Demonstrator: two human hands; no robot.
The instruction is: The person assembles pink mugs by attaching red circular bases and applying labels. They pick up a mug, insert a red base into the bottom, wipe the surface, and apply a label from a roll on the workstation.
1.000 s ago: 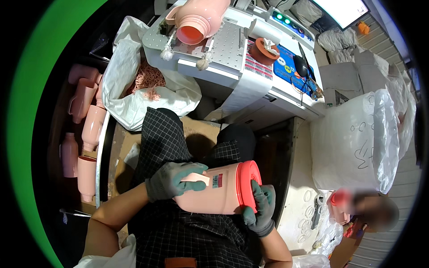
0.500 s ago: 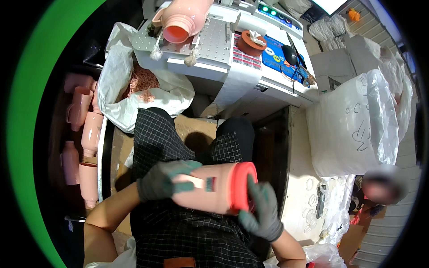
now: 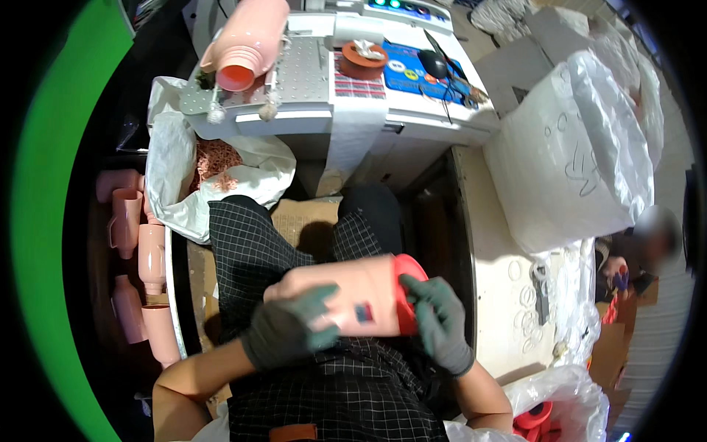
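Observation:
Across my lap lies a pink plastic jug shell (image 3: pixel 361 283) on its side, with a small dark label on it. My left hand (image 3: pixel 291 328), in a grey-green glove, grips its left end and is slightly blurred. A red base ring (image 3: pixel 410 267) sits at the shell's right end. On that ring are the bent fingers of my right hand (image 3: pixel 440 324), gloved the same way; they hide part of it.
Ahead, a pink jug (image 3: pixel 254 40) rests on supports over a perforated plate (image 3: pixel 305 70). Tape (image 3: pixel 363 60) and a mouse (image 3: pixel 432 65) lie beside it. Pink shells (image 3: pixel 152 258) stand left, near a scrap sack (image 3: pixel 269 166). Red rings (image 3: pixel 536 420) fill a bag lower right. Another person sits far right.
The jug shell has turned about its length, bringing the label lower. My left hand has shifted along it, and the view has swung to the right.

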